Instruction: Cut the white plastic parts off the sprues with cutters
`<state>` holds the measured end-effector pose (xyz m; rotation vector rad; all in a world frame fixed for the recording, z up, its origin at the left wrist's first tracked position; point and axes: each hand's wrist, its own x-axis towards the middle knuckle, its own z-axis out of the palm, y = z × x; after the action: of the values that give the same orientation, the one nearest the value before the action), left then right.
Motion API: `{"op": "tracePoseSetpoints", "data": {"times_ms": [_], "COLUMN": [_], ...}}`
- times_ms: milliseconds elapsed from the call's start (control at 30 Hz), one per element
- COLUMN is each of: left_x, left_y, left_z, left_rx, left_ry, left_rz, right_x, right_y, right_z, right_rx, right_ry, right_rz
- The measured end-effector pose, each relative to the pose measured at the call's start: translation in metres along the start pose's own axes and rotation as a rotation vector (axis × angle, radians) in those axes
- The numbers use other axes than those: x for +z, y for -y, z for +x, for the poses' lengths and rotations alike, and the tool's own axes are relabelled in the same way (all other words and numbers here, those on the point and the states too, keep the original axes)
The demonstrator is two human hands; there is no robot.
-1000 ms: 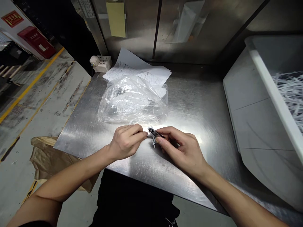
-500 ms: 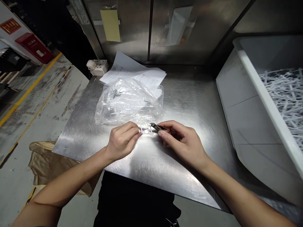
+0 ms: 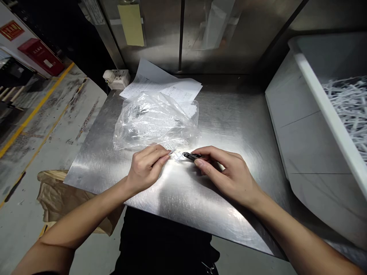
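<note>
White piece [image 3: 179,156] had turned between hands since earlier frame, near clear bag [image 3: 156,124]. Left hand [image 3: 146,168] pinched it; right hand [image 3: 228,172] pinched dark clipper-like tool [image 3: 191,156]. Work looked midway: piece not yet released, finished portion too blurred to tell; bin [image 3: 298,122] held white strips [image 3: 351,109].

Brushed metal table [image 3: 223,114], glossy clear plastic bag [image 3: 155,122], matt papers [image 3: 183,88]

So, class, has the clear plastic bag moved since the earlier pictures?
No. Judged against the white socket block, the clear plastic bag lies in the same place; only the camera view has shifted slightly.
</note>
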<state>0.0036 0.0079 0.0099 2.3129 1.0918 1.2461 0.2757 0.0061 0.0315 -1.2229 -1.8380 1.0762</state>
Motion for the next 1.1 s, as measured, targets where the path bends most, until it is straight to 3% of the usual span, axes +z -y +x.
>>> {"op": "tracePoseSetpoints", "data": {"times_ms": [733, 1100], "left_x": [-0.001, 0.0], "left_y": [-0.002, -0.002], "left_z": [-0.003, 0.0], "left_rx": [0.037, -0.083], "left_ry": [0.049, 0.027], "left_rz": [0.112, 0.048], "right_x": [0.001, 0.018], "right_y": [0.001, -0.01], "right_z": [-0.002, -0.003], "right_rx": [-0.134, 0.013], "right_ry": [-0.007, -0.1], "right_rz": [-0.151, 0.019]}}
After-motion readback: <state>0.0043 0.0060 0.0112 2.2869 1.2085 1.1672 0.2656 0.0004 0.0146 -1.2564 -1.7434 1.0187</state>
